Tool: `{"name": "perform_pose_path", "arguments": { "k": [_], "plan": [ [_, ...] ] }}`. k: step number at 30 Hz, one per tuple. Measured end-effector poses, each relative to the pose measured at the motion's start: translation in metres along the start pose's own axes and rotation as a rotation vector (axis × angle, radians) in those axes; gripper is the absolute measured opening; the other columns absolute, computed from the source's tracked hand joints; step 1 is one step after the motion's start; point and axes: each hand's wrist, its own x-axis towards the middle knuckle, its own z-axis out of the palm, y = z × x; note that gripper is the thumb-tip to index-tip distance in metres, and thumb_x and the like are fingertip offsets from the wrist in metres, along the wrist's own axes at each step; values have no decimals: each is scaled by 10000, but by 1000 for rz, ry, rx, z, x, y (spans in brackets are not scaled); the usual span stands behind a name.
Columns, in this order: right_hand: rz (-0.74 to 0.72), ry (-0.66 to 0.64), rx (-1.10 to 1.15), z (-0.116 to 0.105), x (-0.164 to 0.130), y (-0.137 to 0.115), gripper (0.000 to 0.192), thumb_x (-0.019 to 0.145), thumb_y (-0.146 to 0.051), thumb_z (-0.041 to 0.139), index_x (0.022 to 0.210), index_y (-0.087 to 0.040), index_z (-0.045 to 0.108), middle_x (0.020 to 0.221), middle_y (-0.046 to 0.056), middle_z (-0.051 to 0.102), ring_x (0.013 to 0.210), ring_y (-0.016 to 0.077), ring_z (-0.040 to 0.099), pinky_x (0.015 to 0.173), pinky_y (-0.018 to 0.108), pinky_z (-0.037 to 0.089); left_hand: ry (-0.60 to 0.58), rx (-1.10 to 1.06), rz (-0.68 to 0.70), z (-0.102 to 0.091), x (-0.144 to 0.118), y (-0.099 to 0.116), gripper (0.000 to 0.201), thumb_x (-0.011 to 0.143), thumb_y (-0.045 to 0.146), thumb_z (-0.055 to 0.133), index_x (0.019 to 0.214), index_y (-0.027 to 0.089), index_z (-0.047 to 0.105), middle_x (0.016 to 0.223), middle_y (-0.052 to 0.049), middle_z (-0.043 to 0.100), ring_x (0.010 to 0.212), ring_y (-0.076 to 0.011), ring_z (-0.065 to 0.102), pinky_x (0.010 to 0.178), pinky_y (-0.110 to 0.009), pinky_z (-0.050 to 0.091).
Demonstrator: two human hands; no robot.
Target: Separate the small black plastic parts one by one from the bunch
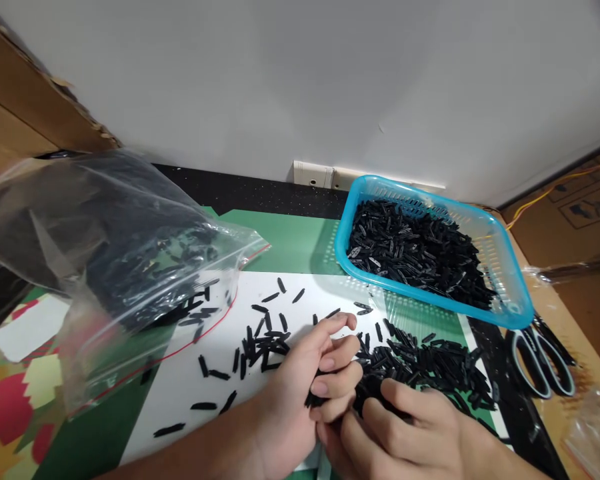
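The left hand (333, 373) curls its fingers round some black strips (314, 401); the right hand (405, 427) bends its fingers close beside, any hold hidden; a larger pile (430, 367) lies before the blue basket (525, 293); a light, cupped grip should prevent spills.

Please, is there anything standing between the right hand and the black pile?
Nothing visible: the right hand is at the near edge of the pile. The left hand, curled around some pieces, is beside the right one.
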Motion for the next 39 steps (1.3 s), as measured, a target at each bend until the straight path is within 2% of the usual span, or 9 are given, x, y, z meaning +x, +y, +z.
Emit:
{"name": "perform_pose_path", "arguments": {
  "k": [9, 16, 20, 23, 26, 28, 32, 35, 39],
  "plan": [
    [192, -129, 62, -5, -19, -14, 237, 1008, -186, 785, 1151, -368, 835, 946, -70, 871, 743, 175, 784, 565, 260, 667, -12, -11, -29, 5, -5, 0, 299, 1158, 254, 444, 927, 197, 625, 521, 118, 347, 399, -56, 103, 328, -157, 63],
    [412, -48, 42, -1, -13, -32, 243, 1004, -164, 791, 1174, -334, 825, 1100, -55, 904, 894, 203, 876, 675, 276, 734, -54, -2, -5, 6, -2, 6, 304, 1177, 264, 425, 957, 196, 623, 531, 123, 330, 425, -56, 33, 341, -165, 39],
    [279, 6, 41, -1, -6, -22, 189, 971, -184, 829, 1140, -262, 858, 1075, -14, 917, 852, 228, 890, 621, 264, 757, -80, -6, 5, 7, -4, 10, 310, 1178, 278, 420, 949, 202, 616, 531, 123, 319, 423, -57, 15, 331, -173, 41],
    [272, 49, 63, -1, -1, -18, 208, 977, -169, 801, 1174, -165, 866, 1024, 63, 921, 782, 243, 891, 627, 257, 772, -88, -9, 25, 8, -5, 13, 318, 1184, 308, 411, 960, 208, 613, 536, 122, 324, 421, -58, 14, 329, -177, 47],
    [392, 72, 152, -2, 3, -24, 279, 1005, -155, 772, 1272, -203, 834, 1103, 47, 917, 824, 259, 903, 725, 307, 802, -82, -5, 44, 7, -6, 17, 336, 1192, 322, 395, 962, 205, 610, 533, 126, 321, 423, -60, 2, 331, -181, 48],
    [480, 17, 210, -4, 7, -28, 322, 991, -118, 784, 1301, -202, 808, 1189, 41, 905, 945, 271, 910, 891, 322, 791, -79, 4, 57, 8, -5, 18, 339, 1191, 326, 394, 962, 204, 612, 528, 129, 315, 428, -63, -12, 328, -178, 51],
    [312, -68, 255, -7, 15, -23, 255, 992, -73, 772, 1183, -232, 825, 1263, 17, 888, 1041, 263, 900, 978, 325, 765, -59, 31, 89, 10, -4, 17, 335, 1182, 335, 395, 946, 215, 600, 524, 131, 291, 445, -75, -35, 321, -168, 64],
    [188, -90, 235, -7, 16, -15, 212, 1006, -39, 724, 1139, -165, 830, 1192, 63, 905, 1014, 250, 903, 1006, 299, 747, -40, 58, 119, 11, -3, 16, 335, 1176, 311, 384, 919, 220, 577, 526, 132, 277, 459, -85, -44, 318, -165, 85],
    [278, -45, 274, -10, 20, -12, 256, 1019, -20, 696, 1146, -199, 827, 1143, 44, 913, 1003, 231, 902, 917, 252, 763, -36, 114, 156, 12, -2, 23, 309, 1165, 276, 390, 917, 223, 568, 536, 135, 273, 471, -95, -41, 311, -160, 118]
  ]
}}
